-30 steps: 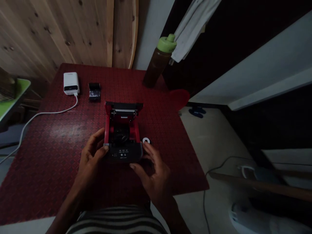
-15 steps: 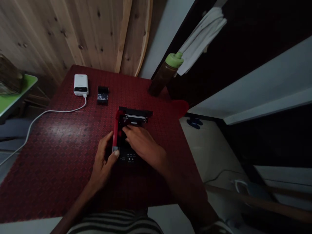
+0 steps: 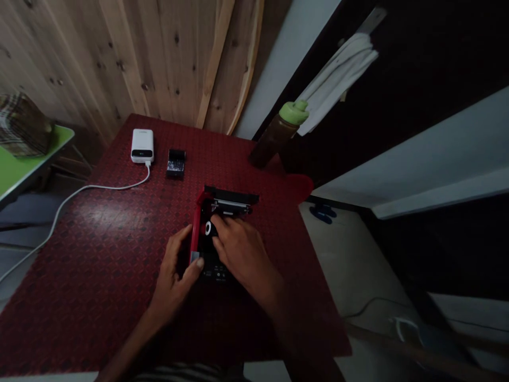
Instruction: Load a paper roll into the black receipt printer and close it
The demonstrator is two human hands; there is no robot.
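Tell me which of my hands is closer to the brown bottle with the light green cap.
Your right hand. It reaches into the open red-and-black device, on the near side of the bottle; your left hand, at the device's left side, is farther away.

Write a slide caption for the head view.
Left hand holding an open red-and-black device, right hand on a black roll inside it, on a red table.

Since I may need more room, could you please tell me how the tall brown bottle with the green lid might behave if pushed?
The tall brown bottle with the green lid would probably tip if pushed near the top, being much taller than wide. Its straight, rounded body looks stiff and could roll once down. How full it is, I cannot tell.
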